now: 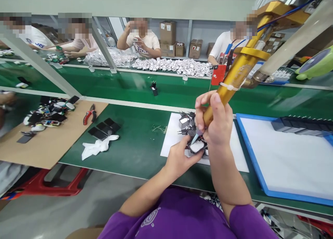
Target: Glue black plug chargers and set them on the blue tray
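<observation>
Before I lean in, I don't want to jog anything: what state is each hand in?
Left hand: closed, holding a black case between thumb and fingers.
Right hand: closed around the gold tube.

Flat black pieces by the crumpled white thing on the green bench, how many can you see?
3, in a row just behind the crumpled white thing: left piece, middle piece and right piece. More could be hidden underneath.
</observation>
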`<state>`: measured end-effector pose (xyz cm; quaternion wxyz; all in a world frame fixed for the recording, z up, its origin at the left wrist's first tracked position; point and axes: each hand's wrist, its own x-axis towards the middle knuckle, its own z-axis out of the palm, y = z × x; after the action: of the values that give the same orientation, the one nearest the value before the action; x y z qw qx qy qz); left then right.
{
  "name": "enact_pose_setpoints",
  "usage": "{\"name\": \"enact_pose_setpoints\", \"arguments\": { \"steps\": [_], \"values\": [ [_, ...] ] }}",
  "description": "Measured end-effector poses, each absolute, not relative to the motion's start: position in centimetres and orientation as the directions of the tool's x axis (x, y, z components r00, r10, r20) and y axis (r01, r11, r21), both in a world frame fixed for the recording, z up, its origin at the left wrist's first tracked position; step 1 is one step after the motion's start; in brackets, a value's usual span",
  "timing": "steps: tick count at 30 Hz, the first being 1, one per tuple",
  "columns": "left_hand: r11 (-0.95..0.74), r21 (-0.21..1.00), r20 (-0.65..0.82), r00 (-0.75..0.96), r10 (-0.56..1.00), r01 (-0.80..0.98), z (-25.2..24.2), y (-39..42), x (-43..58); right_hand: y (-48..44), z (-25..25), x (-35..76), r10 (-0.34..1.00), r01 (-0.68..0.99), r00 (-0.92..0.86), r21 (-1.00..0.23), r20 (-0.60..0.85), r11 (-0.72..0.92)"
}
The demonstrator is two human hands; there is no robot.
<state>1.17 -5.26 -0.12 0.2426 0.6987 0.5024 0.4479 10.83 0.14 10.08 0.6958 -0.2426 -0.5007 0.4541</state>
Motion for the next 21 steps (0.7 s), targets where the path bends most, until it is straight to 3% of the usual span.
{"name": "enact_pose_setpoints", "arguments": {
  "steps": [4,7,12,17,21],
  "values": [
    [-0.370,0.791,0.369,0.102,0.924,0.487,-0.9,-5.3,0.5,0.4,10.0,11.1,0.866,-0.419,0.073,-0.773,0.494,0.476],
    [-0.334,0.734,0.393,0.031,0.919,0.591,-1.7,-4.3,-1.9,0.6,9.7,11.8,0.862,-0.441,0.081,-0.757,0.501,0.482],
    [-0.111,0.681,0.306,-0.144,0.941,0.724,-2.6,0.7,-7.2,0.8,9.0,13.5,0.877,-0.398,0.122,-0.786,0.465,0.473],
    [-0.079,0.627,0.162,-0.031,0.986,0.775,-3.8,4.6,-7.4,0.9,8.6,14.7,0.883,-0.392,0.148,-0.794,0.445,0.465],
    [-0.173,0.662,0.024,0.210,0.977,0.730,-4.2,4.6,-7.3,1.3,8.3,15.4,0.895,-0.394,0.138,-0.806,0.424,0.442]
  ]
}}
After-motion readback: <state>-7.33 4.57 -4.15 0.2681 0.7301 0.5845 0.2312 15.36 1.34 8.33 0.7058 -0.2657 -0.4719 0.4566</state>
